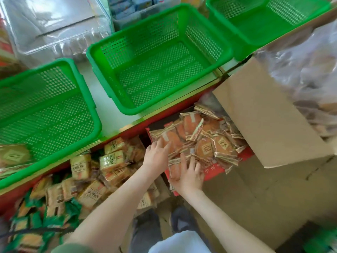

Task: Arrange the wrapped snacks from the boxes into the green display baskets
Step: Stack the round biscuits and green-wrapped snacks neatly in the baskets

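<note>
**Snacks under both hands, empty basket up ahead**

Your left hand [157,152] and right hand [188,175] lie on the heap of round wrapped snacks [206,143] in the red box [215,172]. The fingers are spread and fairly straight, with no closed grip showing. The heap runs away to your front-right. The middle green basket [158,73] stands empty on the table [107,110], above and beyond. The cardboard box [264,115] crowds your right, so I'd lift slightly leftward.

A clear plastic bin [54,28] was set far beyond the left hand [156,152], to its left. Blue packets [131,3] were stacked farther back. A red-edged shelf [109,114] was seen just beyond the hand.
</note>
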Tool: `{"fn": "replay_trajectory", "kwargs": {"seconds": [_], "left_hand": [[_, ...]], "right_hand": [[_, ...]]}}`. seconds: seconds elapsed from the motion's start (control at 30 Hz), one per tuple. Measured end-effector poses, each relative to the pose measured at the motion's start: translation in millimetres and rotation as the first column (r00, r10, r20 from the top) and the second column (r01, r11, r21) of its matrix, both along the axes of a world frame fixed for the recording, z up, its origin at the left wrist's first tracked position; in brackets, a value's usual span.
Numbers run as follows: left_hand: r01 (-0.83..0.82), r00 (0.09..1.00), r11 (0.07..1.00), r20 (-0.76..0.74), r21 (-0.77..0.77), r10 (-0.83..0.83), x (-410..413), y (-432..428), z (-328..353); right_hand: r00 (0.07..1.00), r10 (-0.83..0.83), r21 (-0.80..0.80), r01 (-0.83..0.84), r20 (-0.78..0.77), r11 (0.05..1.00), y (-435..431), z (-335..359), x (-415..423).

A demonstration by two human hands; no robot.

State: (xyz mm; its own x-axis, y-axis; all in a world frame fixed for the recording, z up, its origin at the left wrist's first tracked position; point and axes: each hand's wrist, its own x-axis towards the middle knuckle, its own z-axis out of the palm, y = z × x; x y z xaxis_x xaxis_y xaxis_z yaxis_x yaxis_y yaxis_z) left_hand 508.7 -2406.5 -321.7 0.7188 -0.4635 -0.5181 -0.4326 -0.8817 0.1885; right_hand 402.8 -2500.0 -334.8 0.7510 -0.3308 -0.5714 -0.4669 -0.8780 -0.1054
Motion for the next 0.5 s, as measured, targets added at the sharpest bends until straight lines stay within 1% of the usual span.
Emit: {"fn": "replay_trajectory", "kwargs": {"seconds": [0.1, 0.17, 0.2, 0.27, 0.4, 0.5], "left_hand": [[-0.12, 0.993, 0.989, 0.002, -0.086, 0.121, -0.6, -11.9, -3.7], [-0.212, 0.977, 0.964, 0.001, -0.157, 0.215, -2.7, -20.2, -3.8], [-0.252, 0.967, 0.954, 0.0, -0.163, 0.255, -3.1, -24.4, -4.9], [-0.298, 0.953, 0.946, 0.013, -0.123, 0.302, -1.5, -31.6, -8.6], [-0.277, 0.958, 0.96, 0.056, -0.049, 0.28, 1.3, -41.3, -12.0], [-0.34, 0.934, 0.939, 0.099, -0.046, 0.343, 3.5, -47.7, -11.9]], "right_hand": [[1.0, -0.01, 0.036, 0.01, 0.004, 0.999, -5.7, 0.1, -0.2], [0.999, -0.031, 0.088, 0.033, -0.019, 0.996, -11.6, -0.6, -2.4], [0.999, -0.04, 0.107, 0.043, -0.027, 0.993, -13.5, -1.1, -2.9], [0.999, -0.04, 0.105, 0.042, -0.018, 0.994, -14.3, -2.8, -1.9], [0.999, -0.002, 0.016, 0.002, 0.032, 1.0, -13.6, -9.1, 0.6], [0.986, -0.013, -0.042, 0.021, 0.166, 0.999, -13.7, -14.9, -0.4]]}}
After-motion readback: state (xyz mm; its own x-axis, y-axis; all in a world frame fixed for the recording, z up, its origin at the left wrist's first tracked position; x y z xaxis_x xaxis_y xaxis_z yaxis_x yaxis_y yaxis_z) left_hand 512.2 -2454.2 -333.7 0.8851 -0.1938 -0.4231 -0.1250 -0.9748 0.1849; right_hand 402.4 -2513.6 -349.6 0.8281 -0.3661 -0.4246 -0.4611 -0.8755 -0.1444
